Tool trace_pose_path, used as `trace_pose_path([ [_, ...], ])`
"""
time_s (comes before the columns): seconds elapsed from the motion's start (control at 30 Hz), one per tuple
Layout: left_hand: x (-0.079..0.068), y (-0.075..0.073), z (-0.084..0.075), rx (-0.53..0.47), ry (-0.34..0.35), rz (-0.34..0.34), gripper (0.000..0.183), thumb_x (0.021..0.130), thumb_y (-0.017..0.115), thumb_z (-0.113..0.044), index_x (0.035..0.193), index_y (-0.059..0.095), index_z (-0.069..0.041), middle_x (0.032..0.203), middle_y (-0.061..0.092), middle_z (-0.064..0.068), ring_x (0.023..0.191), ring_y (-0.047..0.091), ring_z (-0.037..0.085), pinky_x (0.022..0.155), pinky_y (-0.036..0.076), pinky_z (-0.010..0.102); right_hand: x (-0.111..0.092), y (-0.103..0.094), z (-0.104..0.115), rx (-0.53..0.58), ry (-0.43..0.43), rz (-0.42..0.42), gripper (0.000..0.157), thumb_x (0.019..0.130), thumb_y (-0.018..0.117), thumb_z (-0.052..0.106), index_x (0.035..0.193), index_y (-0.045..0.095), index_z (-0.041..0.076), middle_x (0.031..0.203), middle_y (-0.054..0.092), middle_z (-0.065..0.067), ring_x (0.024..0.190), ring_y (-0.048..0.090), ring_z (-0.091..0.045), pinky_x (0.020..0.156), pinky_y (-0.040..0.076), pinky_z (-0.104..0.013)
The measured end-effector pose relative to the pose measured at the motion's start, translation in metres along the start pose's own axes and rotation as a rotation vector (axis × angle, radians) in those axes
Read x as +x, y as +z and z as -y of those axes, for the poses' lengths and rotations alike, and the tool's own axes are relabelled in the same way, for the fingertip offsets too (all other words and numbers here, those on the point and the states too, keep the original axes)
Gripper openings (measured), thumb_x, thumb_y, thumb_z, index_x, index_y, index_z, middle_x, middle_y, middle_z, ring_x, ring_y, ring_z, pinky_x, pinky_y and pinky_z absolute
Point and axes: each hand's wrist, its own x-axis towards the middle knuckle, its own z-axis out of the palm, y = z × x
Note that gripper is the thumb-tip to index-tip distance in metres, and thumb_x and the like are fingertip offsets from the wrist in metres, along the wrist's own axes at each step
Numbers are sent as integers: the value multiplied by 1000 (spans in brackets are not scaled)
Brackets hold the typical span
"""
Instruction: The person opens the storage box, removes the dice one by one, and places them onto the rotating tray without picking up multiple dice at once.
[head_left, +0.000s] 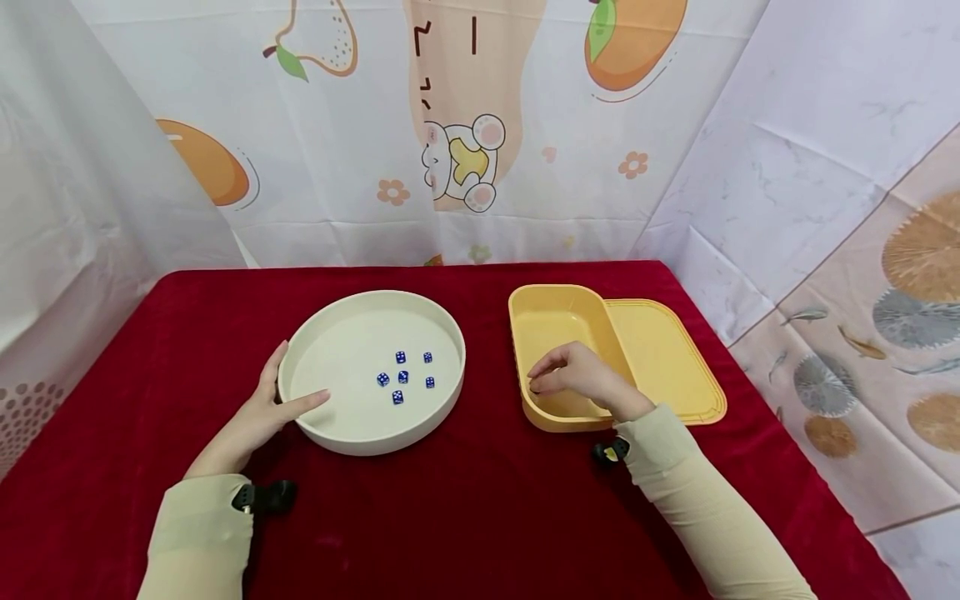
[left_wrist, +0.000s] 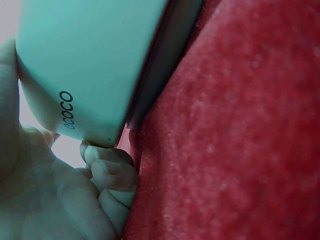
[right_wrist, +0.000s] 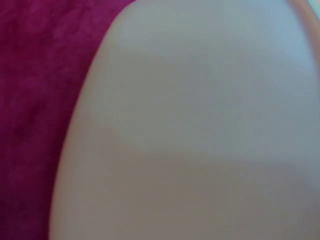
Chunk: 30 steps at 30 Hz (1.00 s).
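My left hand point(head_left: 258, 421) grips the left side of a round white tray point(head_left: 322, 329), its thumb over the rim and the other fingers against the outside. In the left wrist view, curled fingers point(left_wrist: 115, 175) meet the lower edge of the tray's wall point(left_wrist: 95, 65). Several blue dice point(head_left: 402, 377) with white dots lie in the tray, right of its middle. Inside a yellow box point(head_left: 577, 308), my right hand point(head_left: 585, 379) reaches down and pinches a small dark piece point(head_left: 535, 392), mostly hidden by the fingertips. The box's pale wall point(right_wrist: 190, 110) fills the right wrist view.
A flat yellow lid point(head_left: 667, 358) lies against the box's right side. A red cloth point(head_left: 420, 517) covers the table. Printed curtains point(head_left: 337, 150) hang behind the table and along its sides.
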Motion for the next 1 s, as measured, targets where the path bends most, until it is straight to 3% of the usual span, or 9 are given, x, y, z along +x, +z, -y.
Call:
trace_pose_path([
  [0.5, 0, 0, 0, 1, -5, 2, 112, 92, 66, -46, 153, -26, -35, 166, -18, 12, 151, -9, 42, 114, 6, 73, -2, 4, 25, 116, -90, -156, 30, 83, 74, 0, 109, 69, -12, 96, 74, -6, 84, 69, -8, 82, 57, -26],
  [0.83, -1, 0, -2, -2, -9, 4, 113, 92, 67, -46, 153, -27, -34, 165, -18, 12, 151, -10, 42, 114, 4, 73, 2, 14, 42, 142, -139, -210, 28, 81, 75, 0, 107, 70, -11, 96, 75, -6, 82, 69, -7, 80, 57, -25],
  [1.0, -2, 0, -3, -5, -11, 6, 113, 92, 67, -46, 153, -27, -34, 165, -19, 13, 151, -10, 42, 114, 4, 73, 5, 24, 47, 205, -158, -193, 25, 85, 72, -1, 106, 69, -15, 95, 74, -4, 82, 71, -7, 83, 57, -26],
])
